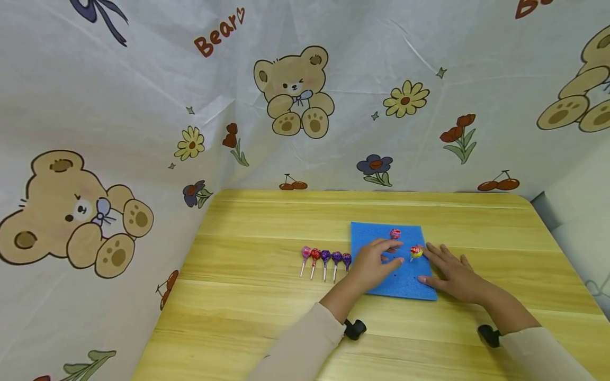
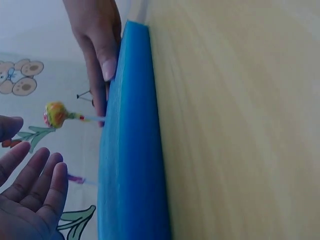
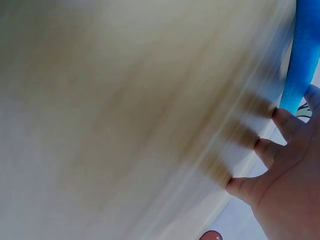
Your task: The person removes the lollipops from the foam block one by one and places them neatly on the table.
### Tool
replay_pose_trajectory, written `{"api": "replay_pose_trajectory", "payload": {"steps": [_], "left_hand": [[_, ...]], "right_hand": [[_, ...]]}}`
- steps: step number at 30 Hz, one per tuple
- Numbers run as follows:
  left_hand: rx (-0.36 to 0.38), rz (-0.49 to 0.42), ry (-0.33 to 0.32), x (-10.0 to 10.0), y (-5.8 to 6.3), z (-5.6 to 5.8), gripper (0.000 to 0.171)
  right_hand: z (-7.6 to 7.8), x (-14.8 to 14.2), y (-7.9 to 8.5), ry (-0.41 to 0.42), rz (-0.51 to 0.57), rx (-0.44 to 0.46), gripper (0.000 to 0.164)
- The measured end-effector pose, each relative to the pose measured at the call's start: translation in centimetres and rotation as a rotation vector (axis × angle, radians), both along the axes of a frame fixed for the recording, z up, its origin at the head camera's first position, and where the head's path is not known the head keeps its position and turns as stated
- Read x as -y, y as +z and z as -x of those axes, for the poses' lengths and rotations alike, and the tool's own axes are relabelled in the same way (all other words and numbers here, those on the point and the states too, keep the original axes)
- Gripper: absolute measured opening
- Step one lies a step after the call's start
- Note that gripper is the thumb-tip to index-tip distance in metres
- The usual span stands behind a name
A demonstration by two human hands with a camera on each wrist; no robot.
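Observation:
A blue foam board [image 1: 397,288] lies on the table, with a yellow-and-red lollipop [image 1: 416,251] upright in it on its stick. Farther back stands a pink lollipop [image 1: 395,233], partly hidden by my left hand [image 1: 376,264] in the left wrist view. That hand hovers over the board's left half, fingers loosely bent and thumb apart, holding nothing. My right hand [image 1: 455,278] rests at the board's right edge, its fingers spread. In the right wrist view, several right fingertips [image 3: 242,187] touch the table beside the foam [image 3: 302,55].
Left of the board several wrapped lollipops lie in a row, among them a red lollipop [image 1: 315,254] and a purple lollipop [image 1: 325,256]. The wooden table [image 1: 248,312] meets a bear-printed cloth [image 1: 295,153] at its back and left.

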State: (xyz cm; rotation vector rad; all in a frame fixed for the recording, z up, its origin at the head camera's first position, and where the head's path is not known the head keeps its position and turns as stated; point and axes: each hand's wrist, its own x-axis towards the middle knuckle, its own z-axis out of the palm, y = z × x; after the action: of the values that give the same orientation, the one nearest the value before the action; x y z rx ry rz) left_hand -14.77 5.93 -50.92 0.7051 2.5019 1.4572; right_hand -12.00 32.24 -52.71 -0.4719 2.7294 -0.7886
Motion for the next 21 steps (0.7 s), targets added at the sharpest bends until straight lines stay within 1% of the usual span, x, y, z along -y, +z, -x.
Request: {"api": "replay_pose_trajectory", "payload": {"steps": [6, 11, 13, 18, 21], "left_hand": [[-0.010, 0.027, 0.011, -1.7, -0.3, 0.0, 0.043], [-0.043, 0.044, 0.027, -3.0, -0.6, 0.2, 0.044], [-0.063, 0.064, 0.029, -3.4, -0.6, 0.2, 0.044], [-0.090, 0.109, 0.028, -4.2, -0.4, 0.2, 0.037], [-0.113, 0.125, 0.038, -4.4, -0.5, 0.2, 0.033]], "right_hand": [[0.0, 0.1, 0.2, 0.002, 0.012, -0.010, 0.081], [0.0, 0.0, 0.2, 0.002, 0.018, -0.013, 0.081], [0.0, -0.1, 0.1, 0.004, 0.024, -0.009, 0.081], [0.0, -0.2, 0.0, 0.001, 0.031, -0.003, 0.082], [-0.1, -0.1, 0.1, -0.002, 0.028, -0.003, 0.082]]}}
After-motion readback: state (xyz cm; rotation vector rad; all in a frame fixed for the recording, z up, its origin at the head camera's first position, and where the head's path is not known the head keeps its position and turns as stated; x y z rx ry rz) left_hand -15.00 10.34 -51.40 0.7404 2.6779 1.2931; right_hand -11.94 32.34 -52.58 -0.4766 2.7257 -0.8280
